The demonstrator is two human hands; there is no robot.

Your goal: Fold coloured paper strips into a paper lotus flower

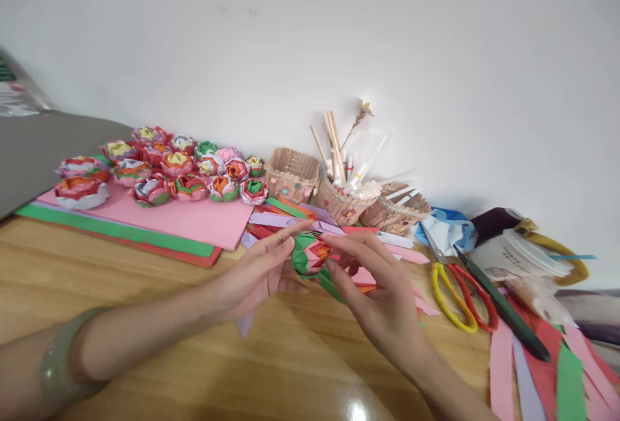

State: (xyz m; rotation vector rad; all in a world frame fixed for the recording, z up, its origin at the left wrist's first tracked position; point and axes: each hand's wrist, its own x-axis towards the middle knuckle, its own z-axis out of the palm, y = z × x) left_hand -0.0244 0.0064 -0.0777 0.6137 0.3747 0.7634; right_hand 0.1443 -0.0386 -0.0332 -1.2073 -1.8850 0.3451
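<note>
Between my two hands, above the wooden table (203, 356), is a folded paper flower (309, 254) with green outer petals and pink, orange and red ones inside. My left hand (261, 272) grips it from the left, thumb and fingers around its side; a ring shows on one finger. From the right, the fingertips of my right hand (375, 272) pinch at the petals. Folded paper strips (271, 219) in purple, green, orange and pink lie behind and beneath the flower, partly covered by my hands.
Several finished paper flowers (188, 186) sit on stacked coloured sheets (213, 221) at the left. Decorated baskets (292, 179) stand along the wall, one holding sticks. Scissors (462, 298), a dark green knife-like tool (513, 318), a white tub (518, 254) and cut paper strips (570, 369) lie right.
</note>
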